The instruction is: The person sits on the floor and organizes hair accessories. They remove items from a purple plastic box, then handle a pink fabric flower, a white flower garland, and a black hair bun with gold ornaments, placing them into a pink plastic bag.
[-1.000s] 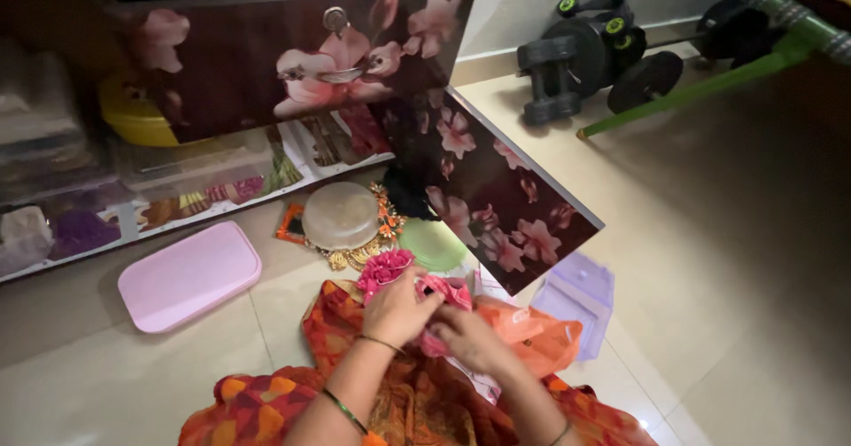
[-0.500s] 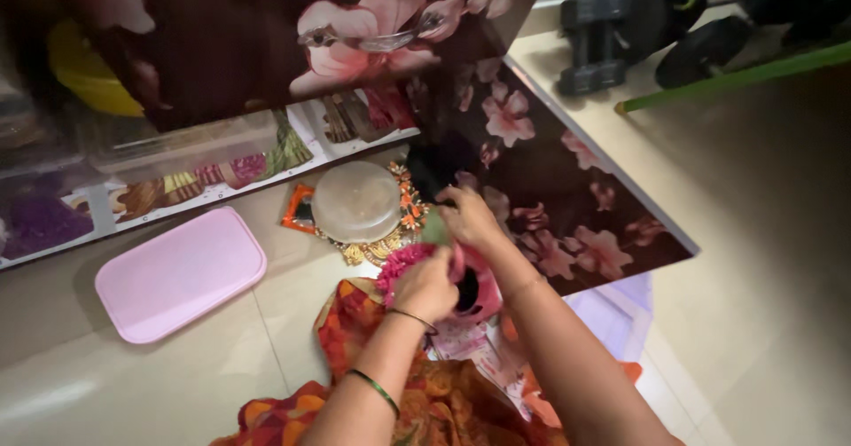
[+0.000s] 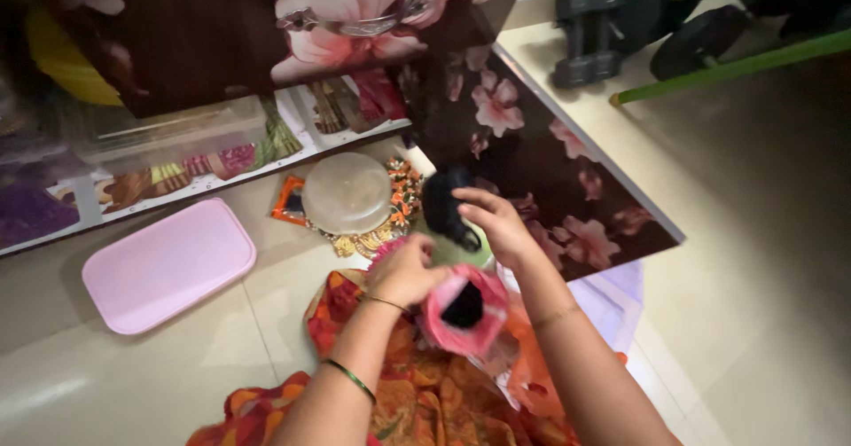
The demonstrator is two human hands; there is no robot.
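The left hand (image 3: 406,271) is closed on the rim of a soft pink pouch of fabric or thin plastic (image 3: 463,311), holding its mouth open so that the dark inside faces up; the pouch sits low in the middle of the view, above the lap and just over an orange and red patterned cloth (image 3: 417,393) that spreads across the bottom. The right hand (image 3: 496,224) is just beyond the pouch, its fingers curled around a dark, floppy black item (image 3: 446,207) that hangs from them; what the item is cannot be told from the blur. The two hands are near each other but not touching, and both wrists carry thin bangles. Behind the hands on the pale tiled floor (image 3: 133,384) lies a round, translucent whitish lid (image 3: 347,193), resting on a heap of orange and gold ornaments (image 3: 401,199). To the left of that, well apart from the hands, a flat pink rectangular plastic lid (image 3: 168,264) with rounded corners lies on the floor. A dark cupboard door printed with pink flowers (image 3: 550,171) stands open to the right of the hands, and a lower shelf (image 3: 177,176) behind holds clear boxes with coloured contents. Black dumbbell weights (image 3: 612,20) lie on the floor at the top right.
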